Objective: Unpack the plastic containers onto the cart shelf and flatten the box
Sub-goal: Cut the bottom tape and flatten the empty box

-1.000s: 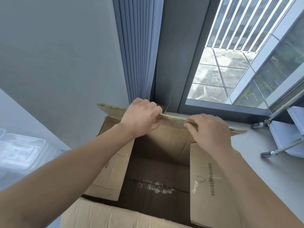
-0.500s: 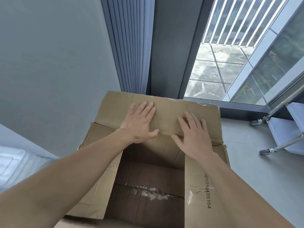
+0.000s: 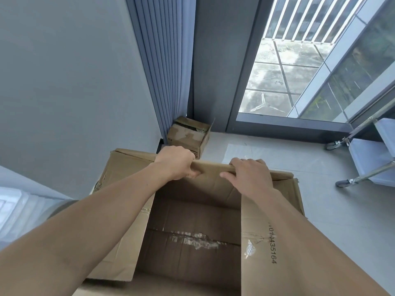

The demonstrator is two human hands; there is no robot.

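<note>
A large brown cardboard box point(image 3: 192, 248) stands open on the floor below me, with nothing inside; torn clear tape runs across its bottom. My left hand point(image 3: 177, 165) and my right hand point(image 3: 248, 174) both grip the top edge of the box's far wall, fingers curled over it, where the far flap is folded outward. Side flaps hang down on the left and right; the right one bears printed digits. Clear plastic containers point(image 3: 12, 210) show blurred at the left edge.
A smaller cardboard box point(image 3: 188, 135) sits in the corner behind the large one, beside the grey curtain point(image 3: 166, 71). A metal cart on castors point(image 3: 363, 159) stands at the right. A glass door point(image 3: 299, 71) is ahead. Grey floor tiles lie to the right.
Both hands pressed the far flap flat outward, then curled over the far wall's top edge. The box and the view dropped lower, revealing the small box in the corner.
</note>
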